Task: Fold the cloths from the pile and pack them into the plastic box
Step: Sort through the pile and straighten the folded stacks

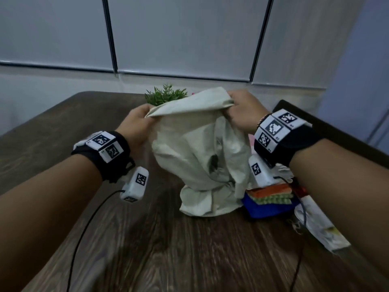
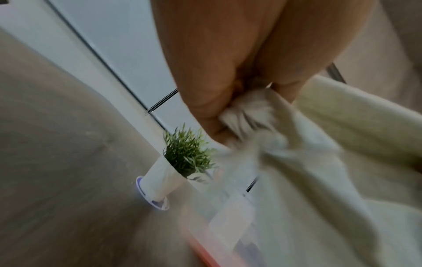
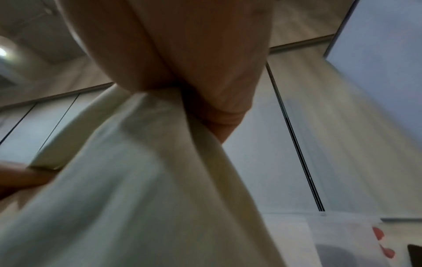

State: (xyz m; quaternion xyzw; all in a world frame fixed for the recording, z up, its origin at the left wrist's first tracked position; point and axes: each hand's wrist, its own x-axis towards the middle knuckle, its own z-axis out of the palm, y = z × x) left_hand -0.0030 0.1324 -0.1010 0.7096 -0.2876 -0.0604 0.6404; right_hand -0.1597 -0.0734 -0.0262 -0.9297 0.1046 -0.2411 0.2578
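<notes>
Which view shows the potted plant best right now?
The left wrist view: the potted plant shows leaves, white pot and base, with the cream cloth beside it. The head view shows only its leaves above the cloth. The right wrist view does not show it.

Both arms raised, left hand (image 1: 136, 121) clenched, right hand (image 1: 244, 111) seemingly clenched too

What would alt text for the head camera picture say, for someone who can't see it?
Two hands, the left hand and the right hand, each grip the top edge of a cream cloth held up over a dark wooden table. Its lower end rests on the table beside a stack of colourful cloths, with a small green plant behind.
</notes>
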